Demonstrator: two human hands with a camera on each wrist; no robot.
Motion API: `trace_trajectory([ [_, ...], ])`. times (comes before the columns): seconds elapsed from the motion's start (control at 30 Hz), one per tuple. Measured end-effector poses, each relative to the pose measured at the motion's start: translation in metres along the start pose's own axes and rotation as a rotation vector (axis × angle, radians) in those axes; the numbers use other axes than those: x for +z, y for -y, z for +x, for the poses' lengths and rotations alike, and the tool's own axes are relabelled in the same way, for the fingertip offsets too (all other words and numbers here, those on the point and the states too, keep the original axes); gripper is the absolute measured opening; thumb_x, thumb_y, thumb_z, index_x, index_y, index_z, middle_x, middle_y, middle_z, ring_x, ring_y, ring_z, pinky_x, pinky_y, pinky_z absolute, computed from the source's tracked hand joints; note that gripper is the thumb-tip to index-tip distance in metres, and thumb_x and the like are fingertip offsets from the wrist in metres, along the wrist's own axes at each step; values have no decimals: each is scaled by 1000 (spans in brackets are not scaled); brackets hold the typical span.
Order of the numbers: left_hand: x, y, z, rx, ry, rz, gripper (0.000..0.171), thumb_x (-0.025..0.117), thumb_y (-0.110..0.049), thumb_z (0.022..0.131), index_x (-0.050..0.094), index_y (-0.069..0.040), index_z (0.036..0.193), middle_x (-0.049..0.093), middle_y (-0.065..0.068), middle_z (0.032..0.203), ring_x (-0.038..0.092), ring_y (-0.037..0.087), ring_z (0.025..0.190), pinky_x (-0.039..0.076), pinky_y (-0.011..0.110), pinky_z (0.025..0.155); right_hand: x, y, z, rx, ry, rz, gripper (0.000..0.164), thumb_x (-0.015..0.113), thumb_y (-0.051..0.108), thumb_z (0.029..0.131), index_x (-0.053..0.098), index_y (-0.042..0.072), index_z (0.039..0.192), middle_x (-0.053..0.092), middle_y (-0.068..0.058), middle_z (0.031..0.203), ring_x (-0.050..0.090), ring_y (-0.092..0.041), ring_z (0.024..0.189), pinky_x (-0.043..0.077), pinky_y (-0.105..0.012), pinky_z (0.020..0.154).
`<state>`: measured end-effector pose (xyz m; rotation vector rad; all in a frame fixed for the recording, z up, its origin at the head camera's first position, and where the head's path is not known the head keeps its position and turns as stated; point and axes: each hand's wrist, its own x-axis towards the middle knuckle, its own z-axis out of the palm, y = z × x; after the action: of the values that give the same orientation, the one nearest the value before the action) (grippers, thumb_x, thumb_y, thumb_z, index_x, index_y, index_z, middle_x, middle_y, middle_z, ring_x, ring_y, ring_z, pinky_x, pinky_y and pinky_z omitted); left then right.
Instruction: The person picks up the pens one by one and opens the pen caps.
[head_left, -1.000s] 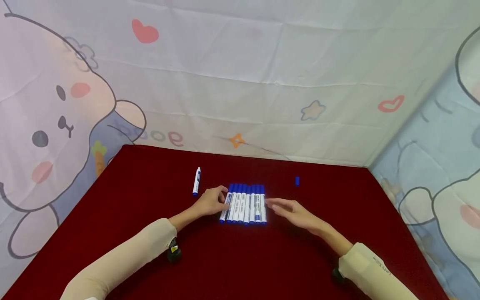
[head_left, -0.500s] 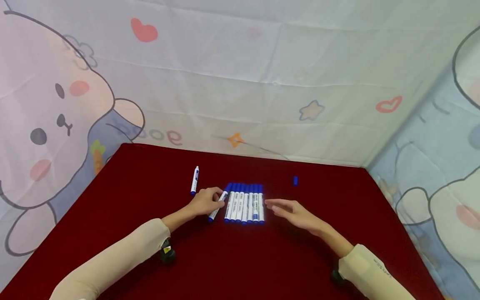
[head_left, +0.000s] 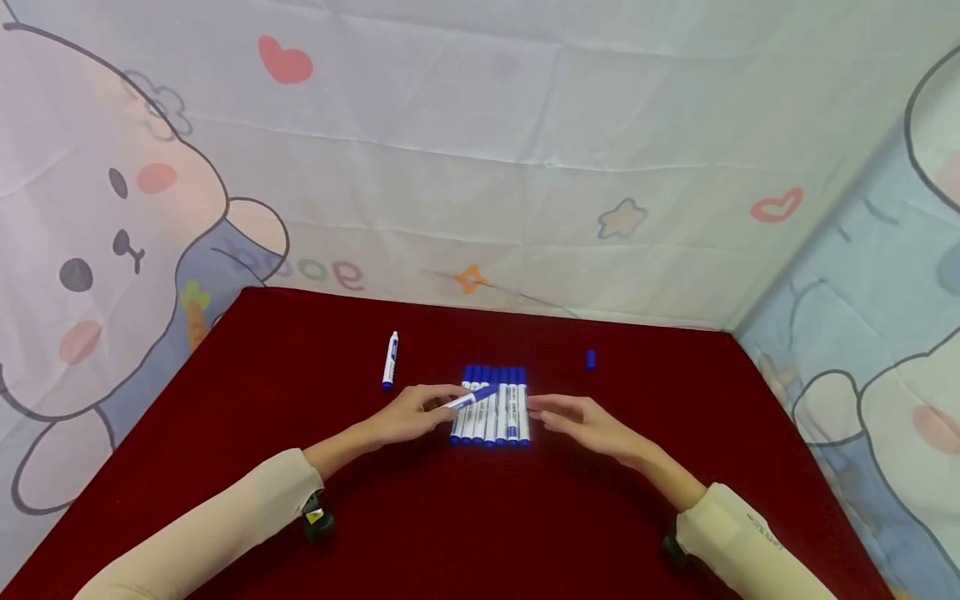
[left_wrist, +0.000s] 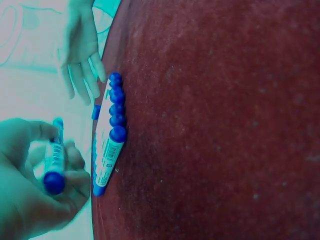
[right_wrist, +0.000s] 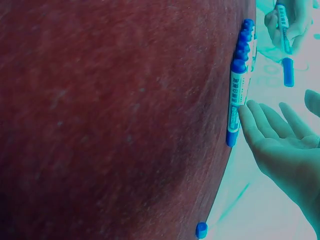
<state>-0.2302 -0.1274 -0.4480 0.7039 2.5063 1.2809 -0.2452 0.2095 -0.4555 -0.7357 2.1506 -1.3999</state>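
Note:
My left hand (head_left: pixel 412 413) pinches a blue-and-white marker (head_left: pixel 474 397) between thumb and fingers, raised over the row and slanting with its blue cap toward the right. Below it, a row of several matching markers (head_left: pixel 490 423) lies side by side on the table, caps pointing away from me. The held marker (left_wrist: pixel 54 162) shows its blue end to the camera in the left wrist view. At the row's right side, my right hand (head_left: pixel 588 425) has its fingers extended and holds nothing. Its fingertips come right up to the outermost marker (right_wrist: pixel 235 100) in the right wrist view.
An uncapped marker (head_left: pixel 391 361) with a white tip lies alone at the back left. A loose blue cap (head_left: pixel 591 360) is at the back right. Dark red cloth covers the table (head_left: pixel 465 525); a printed fabric wall (head_left: pixel 480 167) rises behind it.
My left hand has taken the leftmost marker off the row, drawn it left, then lifted and turned it so it crosses above the others. My right hand stays at the row's right side.

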Motion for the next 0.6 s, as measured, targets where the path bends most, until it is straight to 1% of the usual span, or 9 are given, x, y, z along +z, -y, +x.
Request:
trace_trajectory([
  [0.03, 1, -1, -1, 37, 11, 2, 41, 61, -18, 102, 61, -10, 142, 71, 12, 119, 54, 9, 73, 47, 21, 64, 1, 1, 1, -5, 6, 3, 51, 51, 27, 109, 45, 0, 152, 48, -22, 155, 48, -40, 143, 47, -36, 111],
  [0.1, 3, -3, -3, 121, 23, 13, 39, 63, -16, 102, 63, -9, 140, 72, 12, 117, 53, 7, 73, 46, 20, 64, 3, 2, 2, -8, 16, 13, 51, 51, 27, 109, 45, 0, 151, 50, -24, 153, 51, -41, 140, 49, -37, 110],
  [0.17, 5, -4, -2, 200, 25, 28, 37, 66, -15, 100, 65, -6, 135, 74, 11, 109, 53, 5, 72, 46, 19, 64, 4, 4, 3, -2, 28, 19, 50, 50, 27, 109, 46, 0, 151, 52, -24, 151, 55, -40, 137, 50, -40, 108],
  [0.23, 6, -7, -2, 246, 22, 37, 33, 69, -14, 98, 68, -6, 129, 74, 9, 97, 53, 2, 69, 47, 19, 62, 6, 6, 4, 2, 42, 18, 49, 49, 28, 109, 47, 1, 151, 54, -23, 150, 58, -39, 133, 51, -43, 108],
  [0.27, 7, -8, -2, 253, 24, 34, 31, 70, -15, 97, 69, -6, 126, 72, 8, 90, 54, 2, 67, 47, 19, 60, 7, 7, 5, 5, 50, 20, 49, 49, 28, 110, 47, 1, 151, 55, -23, 149, 59, -38, 132, 51, -45, 108],
  [0.33, 9, -10, -2, 252, 32, 20, 28, 71, -15, 97, 70, -6, 123, 72, 8, 85, 55, 3, 63, 48, 19, 57, 9, 9, 6, 5, 66, 19, 49, 47, 29, 110, 47, 1, 151, 57, -23, 147, 61, -37, 130, 51, -46, 108],
  [0.43, 10, -12, -1, 242, 44, -1, 26, 69, -16, 98, 71, -5, 122, 71, 12, 82, 61, 14, 61, 50, 21, 56, 14, 12, 9, -12, 90, 28, 48, 45, 29, 111, 47, 0, 150, 60, -24, 143, 64, -38, 126, 52, -47, 106],
  [0.53, 12, -13, 0, 253, 44, -9, 26, 67, -15, 99, 71, -4, 122, 73, 16, 86, 66, 25, 65, 52, 21, 58, 19, 15, 12, -33, 115, 45, 47, 43, 28, 112, 50, -1, 148, 64, -25, 136, 67, -37, 120, 55, -45, 103],
  [0.6, 13, -14, 0, 266, 40, 3, 26, 68, -14, 98, 72, -4, 122, 76, 15, 95, 69, 26, 73, 54, 21, 65, 22, 16, 13, -41, 130, 46, 45, 42, 27, 112, 52, -2, 145, 68, -24, 130, 70, -35, 115, 57, -42, 99],
])
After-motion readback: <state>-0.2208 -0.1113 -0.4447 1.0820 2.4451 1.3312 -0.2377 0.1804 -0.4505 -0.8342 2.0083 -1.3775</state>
